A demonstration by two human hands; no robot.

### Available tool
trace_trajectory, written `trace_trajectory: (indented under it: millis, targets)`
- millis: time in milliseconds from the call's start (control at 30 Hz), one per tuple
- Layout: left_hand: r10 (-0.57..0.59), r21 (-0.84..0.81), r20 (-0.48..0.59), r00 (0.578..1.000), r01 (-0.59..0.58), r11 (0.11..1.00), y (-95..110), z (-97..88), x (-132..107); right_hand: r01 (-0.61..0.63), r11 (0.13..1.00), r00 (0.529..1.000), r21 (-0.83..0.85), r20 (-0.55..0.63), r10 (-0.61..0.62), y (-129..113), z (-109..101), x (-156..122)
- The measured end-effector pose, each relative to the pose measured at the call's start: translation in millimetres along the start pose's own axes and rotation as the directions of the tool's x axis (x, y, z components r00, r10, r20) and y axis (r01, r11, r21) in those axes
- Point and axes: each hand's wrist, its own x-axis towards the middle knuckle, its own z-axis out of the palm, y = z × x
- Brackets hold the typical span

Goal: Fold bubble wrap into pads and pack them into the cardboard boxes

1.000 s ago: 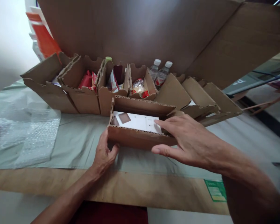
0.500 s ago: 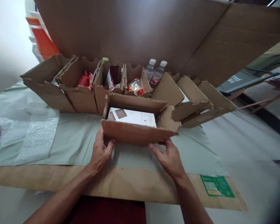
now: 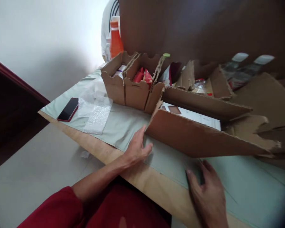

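A cardboard box (image 3: 199, 137) with an open top stands at the front of the row, and a white printed carton (image 3: 192, 115) lies inside it. At the box's left front corner is my left hand (image 3: 137, 147), fingers stretched and thumb apart; whether the fingertips touch the cardboard I cannot tell. My right hand (image 3: 207, 190) lies low in front of the box, its thumb and fingers spread with nothing between them. Its fingertips are near the box's bottom edge.
Behind stand cardboard bins (image 3: 112, 88) with red packets (image 3: 142, 76) and other goods. Clear bottles (image 3: 247, 71) are at the back right, an orange bottle (image 3: 115, 39) at the back left. Bubble wrap (image 3: 97, 115) and a phone (image 3: 68, 109) lie on the green cloth (image 3: 125, 125).
The view has swung left, bringing the phone and the table's left end into sight. My right hand has come away from the box's front bottom edge. The carton stays inside the box.
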Motion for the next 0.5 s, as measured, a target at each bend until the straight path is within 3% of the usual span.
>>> trace_trajectory:
  millis: [67, 133, 200, 300, 400, 500]
  targets:
    - [0.105, 0.185, -0.04, 0.994, -0.096, 0.978, -6.6, -32.7, -15.4, 0.095, 0.994, 0.995, -0.061, -0.018, -0.096, -7.3, 2.6, -17.7]
    - [0.184, 0.375, -0.136, 0.973, -0.121, 0.919, -17.5, -76.3, -28.2, 0.172, 0.982, 0.984, -0.079, -0.036, -0.176, -21.0, 6.7, -28.3]
    - [0.206, 0.54, -0.227, 0.952, -0.053, 0.84, -32.8, -122.2, -37.2, 0.256, 0.965, 0.966, -0.051, -0.032, -0.258, -39.0, 13.6, -29.5]
    - [0.148, 0.708, -0.235, 0.961, 0.065, 0.703, -59.7, -175.1, -46.3, 0.372, 0.928, 0.928, 0.019, 0.001, -0.372, -70.2, 28.3, -17.0]
    - [0.079, 0.743, -0.19, 0.979, 0.091, 0.663, -83.0, -197.6, -51.0, 0.457, 0.885, 0.886, 0.092, 0.046, -0.462, -103.4, 42.4, -0.8]
    - [0.126, 0.725, -0.22, 0.967, 0.076, 0.684, -93.2, -199.1, -50.9, 0.502, 0.848, 0.853, 0.17, 0.067, -0.518, -131.5, 50.1, 7.6]
